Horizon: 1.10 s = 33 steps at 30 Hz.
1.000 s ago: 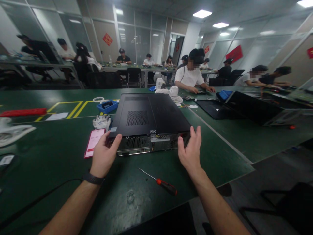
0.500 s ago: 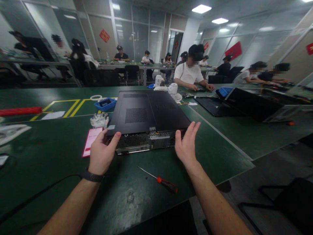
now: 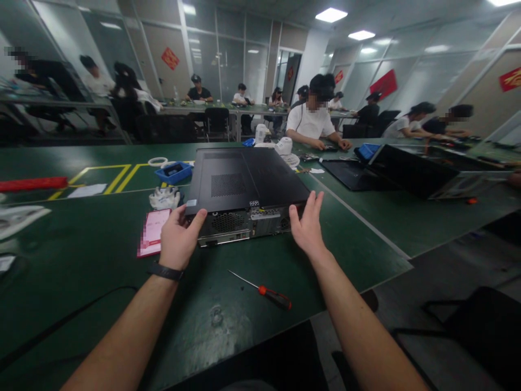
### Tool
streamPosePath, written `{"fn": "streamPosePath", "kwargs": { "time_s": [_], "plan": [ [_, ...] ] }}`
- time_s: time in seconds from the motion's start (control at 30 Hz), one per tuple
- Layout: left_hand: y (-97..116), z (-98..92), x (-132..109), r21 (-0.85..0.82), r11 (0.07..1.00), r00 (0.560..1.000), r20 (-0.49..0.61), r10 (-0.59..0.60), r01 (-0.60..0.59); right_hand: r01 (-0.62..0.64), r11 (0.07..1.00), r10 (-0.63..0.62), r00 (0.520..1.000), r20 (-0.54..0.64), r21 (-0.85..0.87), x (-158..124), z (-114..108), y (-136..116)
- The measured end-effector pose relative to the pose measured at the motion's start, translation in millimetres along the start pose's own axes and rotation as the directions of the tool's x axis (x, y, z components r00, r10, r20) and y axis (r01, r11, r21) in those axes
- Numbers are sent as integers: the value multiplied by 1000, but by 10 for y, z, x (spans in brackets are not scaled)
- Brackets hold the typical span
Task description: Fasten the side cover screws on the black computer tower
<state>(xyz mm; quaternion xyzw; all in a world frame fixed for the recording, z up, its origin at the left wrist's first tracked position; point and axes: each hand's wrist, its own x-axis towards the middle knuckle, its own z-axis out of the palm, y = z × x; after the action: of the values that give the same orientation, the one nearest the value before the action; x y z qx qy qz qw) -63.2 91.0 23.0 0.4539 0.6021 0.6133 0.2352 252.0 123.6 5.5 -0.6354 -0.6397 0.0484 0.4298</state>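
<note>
A black desktop computer case point(image 3: 268, 174) lies flat on the green table, its rear panel with vents and ports turned towards me. My left hand point(image 3: 181, 236) grips the near left corner, thumb along the rear edge and fingers partly hidden round the side. At the near right corner, my right hand point(image 3: 306, 225) presses on the case, with the thumb by the rear panel and the fingers stretched along the side. A screwdriver point(image 3: 262, 290) with a red and black handle rests between my forearms, its tip pointing to the far left.
Left of the case are a pink-edged phone point(image 3: 155, 232), white gloves point(image 3: 165, 198) and a blue tray point(image 3: 173, 172). White fan-like devices point(image 3: 284, 146) stand behind it. Another opened case point(image 3: 415, 171) lies to the right. Across the table sits a co-worker point(image 3: 311, 119).
The case has shifted slightly to the right and away from me, with both hands staying at its near corners. My view has also moved a little.
</note>
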Motion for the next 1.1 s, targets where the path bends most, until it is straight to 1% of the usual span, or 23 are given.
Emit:
{"fn": "streamPosePath", "kwargs": {
  "time_s": [0.07,0.13,0.17,0.2,0.27,0.33,0.37,0.4,0.47,0.53,0.6,0.67,0.73,0.8,0.9,1.0,1.1],
  "plan": [
    [6,-7,5,-8,1000,1000,5,-1,1,-4,1000,3,999,43,16,-61,-93,-19],
    [-14,-11,-9,-11,1000,1000,-8,0,0,-6,1000,5,998,56,13,-210,-183,-54],
    [-36,-11,-25,-11,1000,1000,-22,2,-2,-2,1000,2,999,52,0,-314,-222,-76],
    [-65,-9,-48,-10,1000,999,-43,1,-2,10,1000,-10,997,73,-12,-434,-256,-99],
    [-141,1,-113,3,1000,995,-93,20,-20,65,998,-62,983,171,-12,-695,-309,-145],
    [-223,13,-196,57,995,984,-155,94,-86,128,991,-130,926,355,29,-941,-343,-185],
    [-258,19,-240,103,986,971,-186,150,-133,146,987,-158,890,428,61,-1045,-353,-203],
    [-288,24,-285,156,972,955,-214,206,-175,161,983,-182,861,474,84,-1132,-358,-221],
    [-322,30,-370,247,939,921,-249,299,-238,202,974,-223,829,512,97,-1251,-354,-257],
    [-325,32,-446,305,909,897,-249,365,-285,240,968,-245,812,530,80,-1306,-332,-293],
    [-310,32,-510,335,882,886,-210,412,-331,269,961,-264,797,544,72,-1320,-299,-324],
    [-294,35,-561,344,862,889,-138,437,-371,292,953,-287,781,554,82,-1318,-261,-342],
    [-291,41,-600,337,855,898,-59,437,-394,306,947,-304,772,558,93,-1317,-222,-341],
    [-301,49,-628,325,855,906,8,424,-404,308,945,-315,776,547,108,-1324,-186,-322],
    [-322,59,-663,292,862,910,128,394,-414,285,947,-319,800,508,146,-1344,-139,-265],
    [-322,66,-705,252,869,897,245,368,-425,248,956,-294,843,451,160,-1357,-93,-198],
    [-304,67,-749,247,862,879,309,363,-443,206,969,-243,882,403,133,-1359,-50,-141]
  ]
}}
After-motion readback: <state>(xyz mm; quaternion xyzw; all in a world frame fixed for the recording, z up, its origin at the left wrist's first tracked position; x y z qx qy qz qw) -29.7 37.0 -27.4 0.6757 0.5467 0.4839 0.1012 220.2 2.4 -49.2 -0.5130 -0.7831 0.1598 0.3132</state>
